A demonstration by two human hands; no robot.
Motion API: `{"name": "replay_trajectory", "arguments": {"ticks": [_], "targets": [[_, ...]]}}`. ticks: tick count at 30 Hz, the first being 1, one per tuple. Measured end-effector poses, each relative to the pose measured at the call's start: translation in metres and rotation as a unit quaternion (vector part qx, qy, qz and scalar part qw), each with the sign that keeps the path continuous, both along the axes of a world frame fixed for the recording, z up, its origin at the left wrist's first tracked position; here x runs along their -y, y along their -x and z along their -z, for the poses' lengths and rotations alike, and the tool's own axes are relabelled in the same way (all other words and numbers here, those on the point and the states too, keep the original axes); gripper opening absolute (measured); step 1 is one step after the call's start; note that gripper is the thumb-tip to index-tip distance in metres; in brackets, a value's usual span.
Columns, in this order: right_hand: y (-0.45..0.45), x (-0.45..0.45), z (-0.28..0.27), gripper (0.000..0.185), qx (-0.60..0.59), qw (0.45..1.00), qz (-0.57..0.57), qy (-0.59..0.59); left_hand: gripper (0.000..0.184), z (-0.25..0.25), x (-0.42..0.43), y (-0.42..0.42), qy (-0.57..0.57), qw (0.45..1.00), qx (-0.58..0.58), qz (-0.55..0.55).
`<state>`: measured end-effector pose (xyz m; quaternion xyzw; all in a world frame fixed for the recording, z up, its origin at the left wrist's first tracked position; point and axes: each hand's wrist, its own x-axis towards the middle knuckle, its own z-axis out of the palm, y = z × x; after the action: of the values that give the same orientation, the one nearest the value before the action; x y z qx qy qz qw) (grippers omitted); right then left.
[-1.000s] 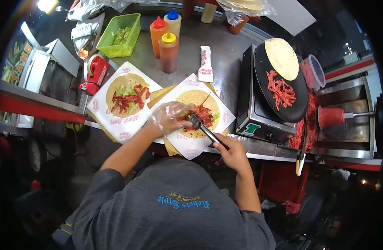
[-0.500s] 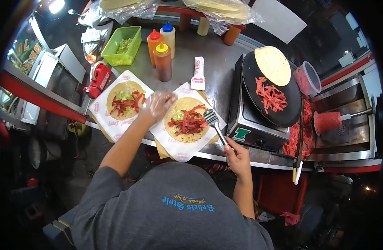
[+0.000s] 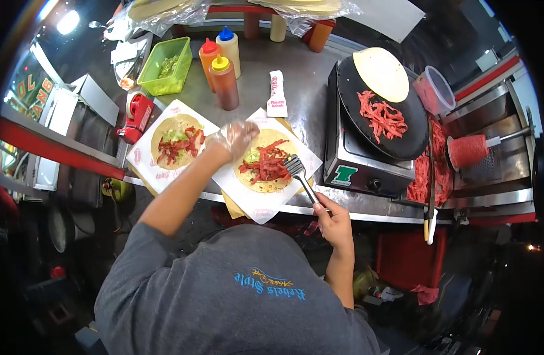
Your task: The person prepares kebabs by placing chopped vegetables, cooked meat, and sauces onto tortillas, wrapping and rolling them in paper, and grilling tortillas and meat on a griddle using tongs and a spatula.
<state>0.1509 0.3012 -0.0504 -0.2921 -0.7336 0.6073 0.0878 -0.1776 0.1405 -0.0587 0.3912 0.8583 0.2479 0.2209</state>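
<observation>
My left hand [image 3: 235, 140], in a clear plastic glove, hovers over the left edge of the right flatbread [image 3: 261, 184]. Its fingers look loosely apart, slightly blurred, with nothing visible in them. My right hand [image 3: 333, 223] is closed around the handle of metal tongs [image 3: 305, 182]. Their slotted head is at the right side of the red meat strips [image 3: 270, 164] on that flatbread. Green shreds show beside the meat. A second flatbread [image 3: 159, 127], also topped with meat and greens, lies to the left. White printed paper [image 3: 263, 211] is under the right flatbread.
A round black griddle [image 3: 356, 121] at right holds meat strips and a plain flatbread [image 3: 383, 74]. Sauce bottles [image 3: 226, 86], a green tub [image 3: 146, 77] and a red tape dispenser [image 3: 136, 116] stand behind. A meat spit [image 3: 467, 151] is far right, near a long knife [image 3: 430, 183].
My left hand has shifted slightly and its fingers show more clearly. My right hand keeps the tongs at the meat. The whole view has shifted a little.
</observation>
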Motion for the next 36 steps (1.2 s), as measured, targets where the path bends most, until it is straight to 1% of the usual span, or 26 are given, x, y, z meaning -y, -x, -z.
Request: {"name": "replay_trajectory", "arguments": {"ticks": [2, 3, 4, 6, 7, 8, 9, 10, 12, 13, 14, 15, 16, 17, 18, 20, 23, 26, 27, 30, 31, 32, 33, 34, 35, 36], "targets": [[0.001, -0.004, 0.019, 0.035, -0.031, 0.990, -0.045, -0.127, 0.025, 0.009, 0.013, -0.032, -0.178, 0.983, 0.031, 0.037], [0.007, -0.002, -0.001, 0.035, 0.024, 0.997, -0.050, -0.061, 0.026, 0.013, 0.017, -0.040, -0.266, 0.961, 0.046, 0.050], [0.013, -0.004, -0.006, 0.034, -0.014, 0.987, -0.092, -0.135, 0.025, 0.018, 0.018, -0.042, -0.242, 0.965, 0.047, 0.090], [0.025, -0.011, -0.030, 0.033, 0.043, 0.975, -0.140, -0.165, 0.024, 0.026, 0.018, -0.042, -0.195, 0.967, 0.043, 0.160], [0.031, -0.015, -0.039, 0.032, 0.006, 0.958, -0.169, -0.233, 0.023, 0.022, 0.021, -0.041, -0.166, 0.972, 0.020, 0.164], [0.034, -0.018, -0.057, 0.032, 0.030, 0.959, -0.177, -0.220, 0.021, 0.016, 0.025, -0.037, -0.137, 0.977, -0.005, 0.164], [0.035, -0.030, -0.056, 0.032, -0.009, 0.948, -0.186, -0.258, 0.020, 0.013, 0.033, -0.031, -0.108, 0.980, -0.030, 0.162], [0.039, -0.038, -0.057, 0.033, -0.048, 0.935, -0.194, -0.294, 0.019, 0.013, 0.047, -0.023, -0.160, 0.974, -0.080, 0.136], [0.048, -0.042, -0.065, 0.034, 0.009, 0.972, -0.151, -0.179, 0.017, 0.019, 0.086, -0.010, -0.253, 0.946, -0.181, 0.087], [0.061, -0.033, -0.075, 0.036, 0.064, 0.985, -0.109, -0.116, 0.017, 0.016, 0.111, -0.002, -0.245, 0.947, -0.200, 0.050], [0.078, -0.022, -0.074, 0.037, 0.061, 0.985, -0.117, -0.108, 0.018, 0.026, 0.136, 0.006, -0.243, 0.922, -0.301, -0.001], [0.099, -0.005, -0.067, 0.036, 0.009, 0.982, -0.137, -0.129, 0.019, 0.024, 0.164, 0.017, -0.220, 0.931, -0.290, -0.019], [0.122, 0.015, -0.055, 0.036, -0.043, 0.975, -0.156, -0.150, 0.025, 0.021, 0.182, 0.017, -0.210, 0.946, -0.211, -0.127], [0.144, 0.035, -0.040, 0.036, -0.044, 0.971, -0.180, -0.153, 0.033, 0.018, 0.201, 0.017, -0.205, 0.941, -0.131, -0.236], [0.166, 0.056, -0.026, 0.036, -0.046, 0.966, -0.203, -0.156, 0.035, 0.031, 0.220, 0.028, -0.197, 0.939, -0.127, -0.249], [0.203, 0.102, -0.009, 0.039, -0.012, 0.955, -0.236, -0.182, 0.034, 0.034, 0.240, 0.039, -0.093, 0.961, 0.041, -0.259], [0.225, 0.128, 0.021, 0.041, -0.033, 0.929, -0.239, -0.282, 0.031, 0.067, 0.258, 0.039, -0.101, 0.958, -0.034, -0.267], [0.219, 0.123, 0.012, 0.043, -0.048, 0.935, -0.208, -0.282, 0.035, 0.043, 0.266, 0.032, -0.186, 0.922, 0.047, -0.337], [0.219, 0.125, 0.013, 0.043, -0.039, 0.935, -0.216, -0.278, 0.033, 0.051, 0.267, 0.034, -0.210, 0.926, -0.042, -0.312], [0.219, 0.133, 0.017, 0.043, -0.058, 0.928, -0.218, -0.297, 0.030, 0.070, 0.245, 0.035, -0.182, 0.945, -0.196, -0.186], [0.218, 0.131, 0.006, 0.044, -0.079, 0.912, -0.221, -0.336, 0.032, 0.047, 0.227, 0.030, -0.210, 0.941, -0.195, -0.178], [0.213, 0.129, -0.015, 0.046, -0.072, 0.923, -0.210, -0.315, 0.038, 0.055, 0.213, 0.030, -0.225, 0.934, -0.231, -0.152], [0.206, 0.120, -0.022, 0.048, -0.107, 0.917, -0.215, -0.319, 0.040, 0.039, 0.202, 0.033, -0.234, 0.939, -0.237, -0.089], [0.199, 0.115, -0.042, 0.049, -0.087, 0.911, -0.241, -0.322, 0.039, 0.067, 0.201, 0.040, -0.108, 0.948, -0.288, -0.080], [0.196, 0.109, -0.054, 0.050, -0.024, 0.902, -0.273, -0.334, 0.032, 0.056, 0.196, 0.039, -0.142, 0.954, -0.254, -0.071], [0.195, 0.105, -0.048, 0.051, -0.017, 0.875, -0.283, -0.392, 0.024, 0.074, 0.196, 0.053, -0.193, 0.955, -0.222, -0.047]]}}
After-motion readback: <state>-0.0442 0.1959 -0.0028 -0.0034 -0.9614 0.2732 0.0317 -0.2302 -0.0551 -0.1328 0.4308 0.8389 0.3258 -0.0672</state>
